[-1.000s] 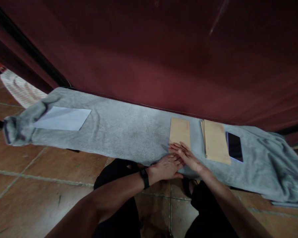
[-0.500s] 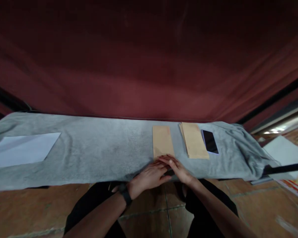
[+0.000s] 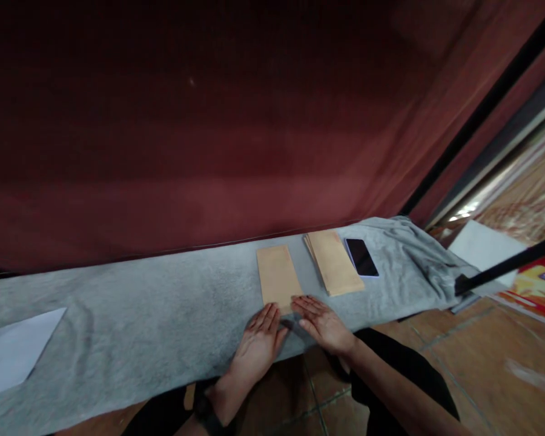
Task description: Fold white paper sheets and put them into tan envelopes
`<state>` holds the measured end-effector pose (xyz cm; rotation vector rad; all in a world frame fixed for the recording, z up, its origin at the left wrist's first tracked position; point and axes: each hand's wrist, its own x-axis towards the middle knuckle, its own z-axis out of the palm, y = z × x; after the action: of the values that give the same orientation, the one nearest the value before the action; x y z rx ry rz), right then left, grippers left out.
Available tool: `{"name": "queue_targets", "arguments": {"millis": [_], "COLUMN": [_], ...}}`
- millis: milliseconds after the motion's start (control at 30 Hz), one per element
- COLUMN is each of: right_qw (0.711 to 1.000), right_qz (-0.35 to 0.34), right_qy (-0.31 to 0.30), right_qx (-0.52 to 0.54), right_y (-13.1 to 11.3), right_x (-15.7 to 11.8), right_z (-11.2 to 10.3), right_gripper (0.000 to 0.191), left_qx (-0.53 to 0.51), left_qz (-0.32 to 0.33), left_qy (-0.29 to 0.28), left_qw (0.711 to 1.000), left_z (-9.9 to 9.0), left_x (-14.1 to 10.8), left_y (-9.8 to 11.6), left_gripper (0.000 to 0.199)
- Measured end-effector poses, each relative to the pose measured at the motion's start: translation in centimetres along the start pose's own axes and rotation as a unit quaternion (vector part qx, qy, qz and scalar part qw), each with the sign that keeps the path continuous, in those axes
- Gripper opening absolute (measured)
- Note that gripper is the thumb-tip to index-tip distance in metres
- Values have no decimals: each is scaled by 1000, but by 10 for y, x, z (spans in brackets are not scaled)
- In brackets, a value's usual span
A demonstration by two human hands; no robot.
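A brown paper envelope (image 3: pixel 278 275) lies on the grey cloth (image 3: pixel 163 321) in front of me, its near end partly covered by my fingers. My left hand (image 3: pixel 260 339) rests flat at the left near corner, fingers stretched out. At the right near corner, my right hand (image 3: pixel 324 324) also presses down with extended fingers. Neither hand is closed around anything. To the right of this envelope lies a small stack of similar brown envelopes (image 3: pixel 336 260), slightly fanned at its left side. A dark-screened phone (image 3: pixel 362 257) sits beside the stack.
White paper (image 3: pixel 20 351) lies at the cloth's left end. A dark red fabric-like backdrop (image 3: pixel 209 151) rises behind. Black poles (image 3: pixel 481 112) slant at the right, near a white sheet (image 3: pixel 485 248) and a red-and-yellow printed item (image 3: pixel 542 287). Tiled floor shows below.
My hands, overlapped at the envelope's near end before, have spread apart, one to each near corner. The view has turned to the right and tilted.
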<state>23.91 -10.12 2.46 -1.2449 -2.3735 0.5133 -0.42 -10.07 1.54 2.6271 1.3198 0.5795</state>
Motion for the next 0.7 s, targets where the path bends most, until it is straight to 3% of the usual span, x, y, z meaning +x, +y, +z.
{"name": "queue_targets", "arguments": {"millis": [133,233,400,533,600,700], "right_qw": [999,997,992,990,989,988], "right_qz": [21,40,74,87,93,92], "right_qy": [29,53,82,76,74,73], "right_qx": [-24,-44,-69,-81,-92,-97], "right_y": [6,3,-2,2,3,2], "right_x": [-5,-2,12,23,27,30], "right_z": [-5,-6,-2,-1,-2,-4], "right_gripper": [45,39,30,23,21,20], "left_qx": [-66,-148,-309,-372,-405,-416], "left_qz": [-85,-160,-293,-382,-395,-369], "left_qy": [26,64,90,90,68,48], "left_qw": [994,974,900,841,822,830], "left_z": [-1,-4,-12,-15,-17,-20], "left_x": [2,11,34,49,56,61], "left_y": [-8,-13,-15,-22,-26,-24], "left_gripper": [34,31,39,49,42,35]}}
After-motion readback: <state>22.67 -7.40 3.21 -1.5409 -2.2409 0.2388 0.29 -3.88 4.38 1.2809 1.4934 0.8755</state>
